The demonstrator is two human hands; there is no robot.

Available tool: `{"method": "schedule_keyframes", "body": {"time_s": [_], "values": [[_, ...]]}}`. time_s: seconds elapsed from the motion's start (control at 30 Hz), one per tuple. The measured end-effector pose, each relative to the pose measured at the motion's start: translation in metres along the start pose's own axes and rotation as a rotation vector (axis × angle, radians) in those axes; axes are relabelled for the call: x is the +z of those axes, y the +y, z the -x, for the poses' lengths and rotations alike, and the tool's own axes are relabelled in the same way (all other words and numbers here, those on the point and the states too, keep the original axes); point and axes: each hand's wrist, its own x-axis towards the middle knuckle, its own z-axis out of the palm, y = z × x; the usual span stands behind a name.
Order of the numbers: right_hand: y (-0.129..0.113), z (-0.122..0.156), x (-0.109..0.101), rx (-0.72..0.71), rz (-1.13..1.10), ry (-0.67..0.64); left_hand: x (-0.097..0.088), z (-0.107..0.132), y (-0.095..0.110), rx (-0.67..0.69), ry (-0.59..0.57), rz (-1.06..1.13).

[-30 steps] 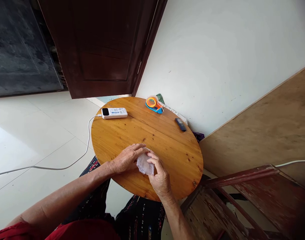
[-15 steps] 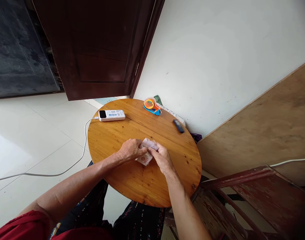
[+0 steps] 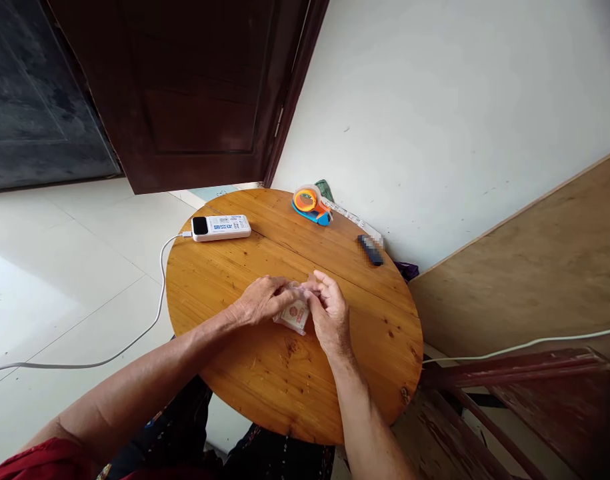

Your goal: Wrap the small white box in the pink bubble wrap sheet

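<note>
A small white packet with red print (image 3: 295, 315), in clear crinkled plastic, lies low over the round wooden table (image 3: 265, 373). My left hand (image 3: 267, 300) is closed on the packet's left and upper side, its thumb along the wrapping. With the thumb and fingers of my right hand (image 3: 329, 308) I pinch the gathered plastic at the upper right end. The fingers cover part of the wrapping, and what is inside the packet cannot be made out.
A white power bank (image 3: 222, 227) with a cable sits at the table's far left. An orange and blue tape dispenser (image 3: 312, 204), a printed paper strip (image 3: 352, 219) and a dark blurred object (image 3: 370, 250) lie along the far right edge. A dark red chair (image 3: 515, 380) stands right.
My right hand has turned upward and its fingers have lifted at the plastic's end. More of the packet's red print shows. The view has shifted slightly.
</note>
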Motion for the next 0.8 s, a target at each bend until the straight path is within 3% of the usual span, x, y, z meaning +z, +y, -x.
{"method": "schedule_keyframes", "body": {"time_s": [0.1, 0.53, 0.8], "values": [[0.0, -0.001, -0.001, -0.003, 0.017, 0.026, 0.001, 0.003, -0.003, -0.01, -0.012, 0.146], [-0.009, -0.021, -0.007, 0.054, 0.006, 0.046, 0.014, -0.003, -0.017, 0.016, -0.024, 0.381], [-0.012, -0.011, 0.0, 0.018, -0.027, 0.065, 0.016, -0.006, -0.022, 0.016, -0.073, 0.51]]}}
